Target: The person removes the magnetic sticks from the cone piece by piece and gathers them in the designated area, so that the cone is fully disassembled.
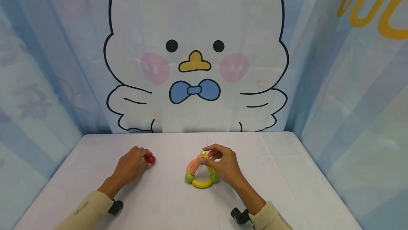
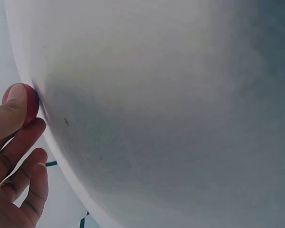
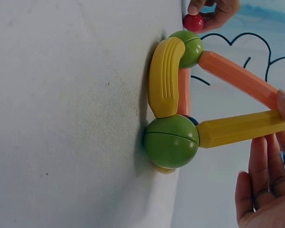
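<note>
My left hand point(image 1: 131, 166) pinches a small red ball point(image 1: 151, 159) between thumb and fingers, at the table on the left. In the left wrist view, the ball point(image 2: 33, 105) is close to the tabletop. My right hand point(image 1: 227, 164) holds the upper ends of an orange rod point(image 3: 240, 78) and a yellow rod point(image 3: 242, 129), which slant together from a toy frame of rods and balls. A curved yellow rod point(image 1: 202, 184) joins two green balls point(image 1: 189, 177) at its base. Another orange rod point(image 3: 184, 92) shows behind it, partly hidden.
The white-covered table point(image 1: 165, 208) reaches back to a fabric backdrop point(image 1: 194, 113) with a cartoon bird. Striped curtains point(image 1: 350, 99) hang at both sides. A black wrist camera point(image 1: 239, 216) is worn on the right wrist, another point(image 1: 115, 207) on the left.
</note>
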A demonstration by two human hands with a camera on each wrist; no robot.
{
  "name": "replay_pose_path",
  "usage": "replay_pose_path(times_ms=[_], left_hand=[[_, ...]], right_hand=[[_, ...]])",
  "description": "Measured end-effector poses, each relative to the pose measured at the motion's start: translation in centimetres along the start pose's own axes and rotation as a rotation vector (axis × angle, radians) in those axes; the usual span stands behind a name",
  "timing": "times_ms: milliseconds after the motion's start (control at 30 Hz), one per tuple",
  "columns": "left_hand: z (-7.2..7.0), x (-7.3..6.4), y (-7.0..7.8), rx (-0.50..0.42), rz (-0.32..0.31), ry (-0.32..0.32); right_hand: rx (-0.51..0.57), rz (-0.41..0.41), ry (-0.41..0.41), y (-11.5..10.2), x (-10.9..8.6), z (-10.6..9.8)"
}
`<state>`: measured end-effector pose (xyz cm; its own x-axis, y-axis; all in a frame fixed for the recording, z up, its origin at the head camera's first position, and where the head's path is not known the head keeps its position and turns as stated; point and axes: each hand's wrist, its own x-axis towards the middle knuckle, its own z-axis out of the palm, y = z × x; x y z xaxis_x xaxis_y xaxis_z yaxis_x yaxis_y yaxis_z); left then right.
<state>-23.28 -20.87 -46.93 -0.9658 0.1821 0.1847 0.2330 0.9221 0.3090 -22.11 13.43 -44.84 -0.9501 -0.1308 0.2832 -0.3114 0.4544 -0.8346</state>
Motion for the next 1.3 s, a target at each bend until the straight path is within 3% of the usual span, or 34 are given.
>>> replay_pose_path(times_ms=[1067, 1300], left_hand=[[0.33, -0.51, -0.58, 0.001, 0.005, 0.001], [0.12, -0.53, -0.6, -0.009, -0.021, -0.013]], right_hand=[[0.007, -0.003, -0.01, 0.05, -0.03, -0.09], [0.008, 0.0, -0.009, 0.16, 0.04, -0.05]])
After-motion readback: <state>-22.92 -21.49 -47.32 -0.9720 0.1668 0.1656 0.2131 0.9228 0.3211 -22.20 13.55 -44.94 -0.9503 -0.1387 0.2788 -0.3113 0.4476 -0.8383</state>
